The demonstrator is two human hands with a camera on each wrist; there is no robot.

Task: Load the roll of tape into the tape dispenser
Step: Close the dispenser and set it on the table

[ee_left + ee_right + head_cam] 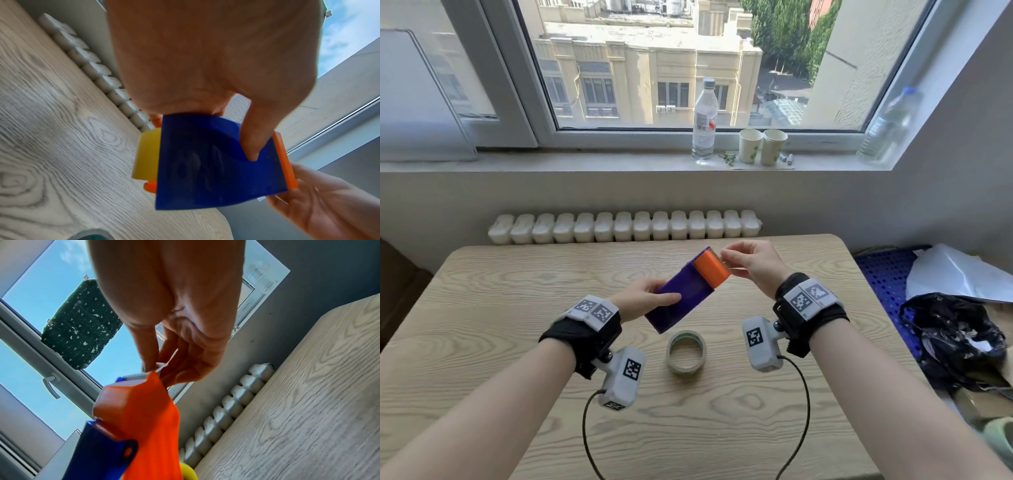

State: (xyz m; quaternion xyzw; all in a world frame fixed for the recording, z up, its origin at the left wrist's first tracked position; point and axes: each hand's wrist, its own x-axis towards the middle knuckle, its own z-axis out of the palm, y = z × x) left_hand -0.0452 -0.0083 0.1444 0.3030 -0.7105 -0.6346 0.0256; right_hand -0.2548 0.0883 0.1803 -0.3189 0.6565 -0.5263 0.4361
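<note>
Head view: blue-and-orange plastic tape dispenser held aloft, unloaded.
Left hand grips body; right hand fingers pinch cutter end. Clear tape roll lies mid-surface; likely next: pick up, seat.

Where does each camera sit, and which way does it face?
Head: looks down at the table; both forearms show, and the tape roll.
Left wrist: looks along the left hand gripping the tape dispenser.
Right wrist: looks along the right hand, fingers at the dispenser's toothed end.
All share the dispenser.
</note>
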